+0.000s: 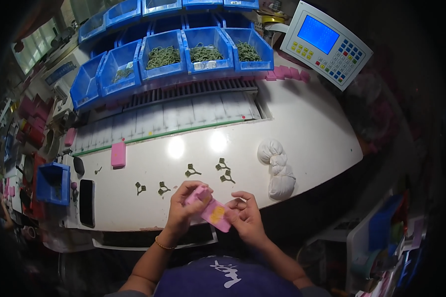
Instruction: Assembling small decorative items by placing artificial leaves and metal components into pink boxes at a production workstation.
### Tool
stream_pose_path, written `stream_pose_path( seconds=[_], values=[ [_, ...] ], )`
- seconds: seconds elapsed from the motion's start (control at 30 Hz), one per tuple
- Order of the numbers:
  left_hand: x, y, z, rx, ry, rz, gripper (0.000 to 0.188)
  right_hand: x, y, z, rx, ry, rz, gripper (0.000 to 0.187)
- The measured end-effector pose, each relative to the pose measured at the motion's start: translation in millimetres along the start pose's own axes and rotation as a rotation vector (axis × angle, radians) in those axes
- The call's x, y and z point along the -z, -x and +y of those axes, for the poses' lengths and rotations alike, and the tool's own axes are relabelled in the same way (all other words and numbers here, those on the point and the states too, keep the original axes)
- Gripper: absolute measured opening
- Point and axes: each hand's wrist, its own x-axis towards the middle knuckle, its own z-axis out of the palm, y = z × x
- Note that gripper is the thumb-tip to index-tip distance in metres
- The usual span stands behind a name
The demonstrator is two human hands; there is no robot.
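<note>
Just beyond the near table edge, my left hand [180, 208] grips a small pink rubber mold [224, 225] that is spread apart into two flaps. Yellow patches show on the inner faces of both flaps. The thumb and fingers of my right hand [249, 222] pinch the mold's right-hand flap, with the other fingers curled above it. Whether anything lies inside the mold is too small to tell. Past my hands, several branched green wax pieces [226, 176] lie scattered on the white table [312, 148].
A knotted white cloth bag [281, 180] lies to the right. A closed pink block [118, 154], a phone [86, 203] and a blue bin [53, 183] are on the left. Blue bins [208, 64] with green pieces line the back, beside a keypad console [327, 44].
</note>
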Motion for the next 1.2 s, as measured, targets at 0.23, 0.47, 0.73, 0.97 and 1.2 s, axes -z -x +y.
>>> stream_pose_path(
  seconds=[0.23,0.47,0.73,0.97,1.2],
  values=[
    [-8,-7,-4,0.21,0.966,0.199,0.069,-11,-9,-25,-0.06,0.418,-0.336,0.033],
    [-12,-7,13,0.406,0.389,0.189,0.064,98,-72,-65,0.429,1.705,0.408,0.044],
    [-19,-5,11,0.406,0.296,0.239,0.06,14,-39,-61,0.901,1.337,-0.302,0.057],
    [-20,-6,11,0.437,0.2,0.139,0.058,21,-63,-68,0.877,1.427,-0.207,0.056],
    [-15,3,2,0.044,-0.113,0.297,0.035,-4,-5,-52,0.545,1.083,-0.531,0.054]
  ],
)
